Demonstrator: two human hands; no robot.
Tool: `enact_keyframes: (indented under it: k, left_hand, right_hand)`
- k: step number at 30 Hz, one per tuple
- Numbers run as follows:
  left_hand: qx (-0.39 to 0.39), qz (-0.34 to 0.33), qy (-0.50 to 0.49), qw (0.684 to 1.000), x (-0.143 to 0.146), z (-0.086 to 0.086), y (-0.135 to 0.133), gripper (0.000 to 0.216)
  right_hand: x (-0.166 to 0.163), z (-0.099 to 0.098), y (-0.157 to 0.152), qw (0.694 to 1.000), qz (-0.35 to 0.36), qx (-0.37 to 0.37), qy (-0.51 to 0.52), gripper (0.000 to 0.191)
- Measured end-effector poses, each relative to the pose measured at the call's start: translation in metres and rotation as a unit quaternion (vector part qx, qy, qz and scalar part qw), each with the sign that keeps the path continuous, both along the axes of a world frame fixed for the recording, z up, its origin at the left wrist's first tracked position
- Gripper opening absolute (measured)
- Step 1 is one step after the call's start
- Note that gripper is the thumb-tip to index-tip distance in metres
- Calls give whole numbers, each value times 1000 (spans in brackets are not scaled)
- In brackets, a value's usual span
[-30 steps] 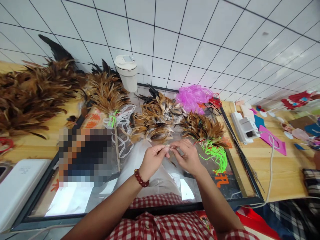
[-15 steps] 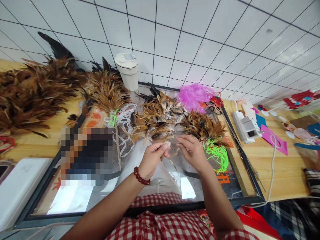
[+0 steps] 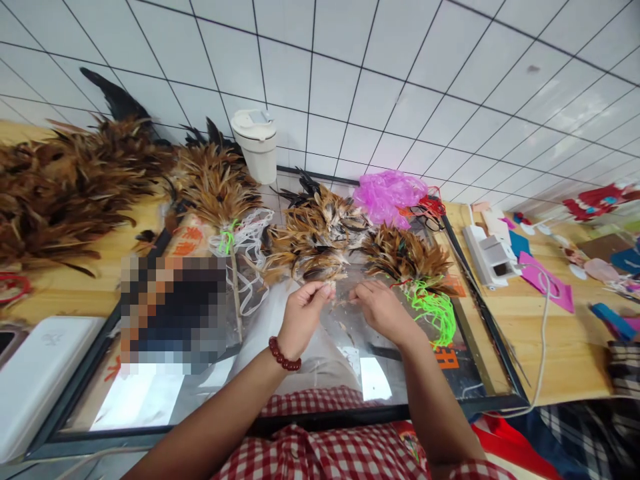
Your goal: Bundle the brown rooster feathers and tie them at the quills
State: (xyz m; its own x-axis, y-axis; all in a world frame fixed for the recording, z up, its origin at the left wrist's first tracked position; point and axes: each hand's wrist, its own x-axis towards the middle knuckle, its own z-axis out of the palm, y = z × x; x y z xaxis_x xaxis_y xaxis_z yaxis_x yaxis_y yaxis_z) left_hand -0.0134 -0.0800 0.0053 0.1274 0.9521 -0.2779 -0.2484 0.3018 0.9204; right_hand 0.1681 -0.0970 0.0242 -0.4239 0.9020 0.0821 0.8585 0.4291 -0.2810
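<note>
While pinching a pale scrap (image 3: pixel 331 285) in the left grip (image 3: pixel 328 292) above the counter (image 3: pixel 95 440), holds the right grip (image 3: pixel 354 293) curled nearby, cannot tell on what; apparently has far-left feather bundle (image 3: pixel 216 185) tied, middle feathers (image 3: pixel 313 250) left unbound.

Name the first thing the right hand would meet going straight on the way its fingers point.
Probably the left hand, facing the right hand across a small gap; their relative depth is hard to judge.
</note>
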Motion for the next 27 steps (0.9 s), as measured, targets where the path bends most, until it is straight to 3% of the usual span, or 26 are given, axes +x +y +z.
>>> enact_keyframes:
  k: [4,8,13,16,18,23,27]
  left_hand:
    - [71,-45,106,991,-1,-2,1,20]
    - [50,-107,103,988,0,-5,-1,22]
    - [67,-159,126,977,-1,-5,-2,24]
    - [81,-146,142,976,-3,-2,1,26]
    - [71,-106,129,983,-4,0,2,24]
    - [39,-27,70,996,-4,-1,5,19]
    - [45,27,19,998,-3,-4,6,22]
  right_hand:
    - [-6,4,-4,991,40,42,120,15]
    - [-10,1,-6,977,24,79,196,21]
    - [-12,-5,-6,980,16,143,140,18]
    - [-8,-2,-5,982,-31,156,105,16]
    - [-5,3,-5,988,-53,105,102,15]
    - [-5,9,-10,982,-15,-153,107,10]
    - [-20,7,-16,984,-22,-175,30,7]
